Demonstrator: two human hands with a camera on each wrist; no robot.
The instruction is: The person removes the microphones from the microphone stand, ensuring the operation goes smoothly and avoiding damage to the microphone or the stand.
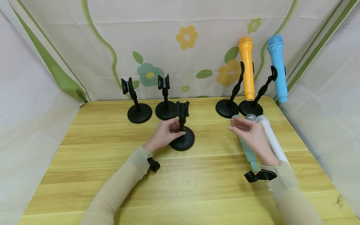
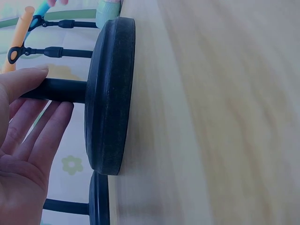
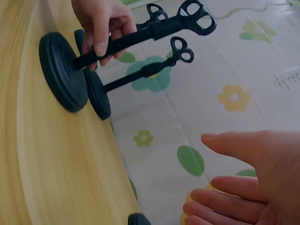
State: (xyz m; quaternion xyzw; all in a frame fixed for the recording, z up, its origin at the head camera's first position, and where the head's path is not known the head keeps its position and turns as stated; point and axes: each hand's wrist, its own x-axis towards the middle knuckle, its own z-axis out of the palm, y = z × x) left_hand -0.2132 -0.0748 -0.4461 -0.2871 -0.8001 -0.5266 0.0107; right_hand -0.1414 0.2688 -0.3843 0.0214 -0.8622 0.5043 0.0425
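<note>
My left hand (image 1: 165, 133) holds the pole of a black microphone stand (image 1: 182, 140) near the middle of the table. Its thumb and fingers lie around the pole just above the round base (image 2: 110, 98) in the left wrist view. The clip on top of this stand holds no microphone. Over at the right, my right hand (image 1: 251, 134) hovers above a green microphone (image 1: 247, 153) and a white microphone (image 1: 274, 140). In the right wrist view the right hand (image 3: 239, 187) has its fingers extended, with nothing between thumb and fingers. A clear rounded top (image 1: 251, 117) shows behind it, its lower part hidden.
Two more black stands, a left one (image 1: 139, 113) and another (image 1: 166, 109), stand at the back left. At the back right, stands hold an orange microphone (image 1: 247, 68) and a blue microphone (image 1: 277, 65). A flowered curtain (image 1: 112, 18) borders the wooden table (image 1: 180, 193).
</note>
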